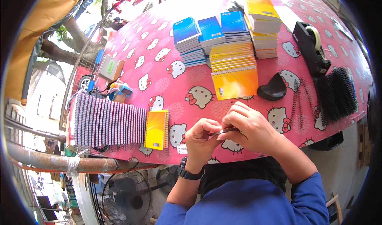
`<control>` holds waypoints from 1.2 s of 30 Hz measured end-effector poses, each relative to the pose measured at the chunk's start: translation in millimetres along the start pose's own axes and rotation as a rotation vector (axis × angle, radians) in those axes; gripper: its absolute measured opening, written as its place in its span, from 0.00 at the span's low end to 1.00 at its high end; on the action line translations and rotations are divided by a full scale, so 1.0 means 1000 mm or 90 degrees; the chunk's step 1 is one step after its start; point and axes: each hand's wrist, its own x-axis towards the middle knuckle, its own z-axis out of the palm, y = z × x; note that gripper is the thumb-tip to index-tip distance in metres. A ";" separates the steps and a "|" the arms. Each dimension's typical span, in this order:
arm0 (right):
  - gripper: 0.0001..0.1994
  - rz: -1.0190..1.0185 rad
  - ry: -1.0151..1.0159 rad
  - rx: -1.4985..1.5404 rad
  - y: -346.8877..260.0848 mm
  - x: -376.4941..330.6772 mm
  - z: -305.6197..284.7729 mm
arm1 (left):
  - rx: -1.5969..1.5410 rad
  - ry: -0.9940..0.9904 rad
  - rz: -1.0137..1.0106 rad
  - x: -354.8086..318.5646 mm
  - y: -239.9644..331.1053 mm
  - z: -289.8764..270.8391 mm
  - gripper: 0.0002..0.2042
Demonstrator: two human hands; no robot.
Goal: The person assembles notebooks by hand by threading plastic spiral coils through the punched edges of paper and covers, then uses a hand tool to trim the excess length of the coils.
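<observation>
Close to the table's near edge, my two hands meet around a thin, flat, dark-edged thing (227,130). It shows nearly edge-on and my fingers cover much of it, so its kind is unclear. My left hand (201,136), with a black watch on the wrist, pinches its left end. From the right, my right hand (247,124) closes over the other end with bent fingers. Beyond them lies a fanned stack of yellow spiral notebooks (234,81). A black curved object (272,87) rests just past my right hand.
Blue notebook stacks (187,29) and a yellow one (262,8) stand at the back. A long row of spiral-bound notebooks (109,121) ends at a yellow notebook (156,129) on the left. Black coils (336,95) and a tape dispenser (310,50) lie right.
</observation>
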 end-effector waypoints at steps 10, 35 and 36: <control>0.23 -0.059 -0.020 -0.158 -0.007 0.007 0.012 | 0.178 0.117 0.039 -0.002 0.015 -0.031 0.10; 0.10 0.061 0.022 -0.139 0.040 -0.019 0.025 | 0.826 -0.120 0.318 0.021 0.011 0.002 0.26; 0.13 0.063 0.033 -0.118 0.038 -0.019 0.023 | 0.780 -0.152 0.282 0.016 -0.005 0.008 0.25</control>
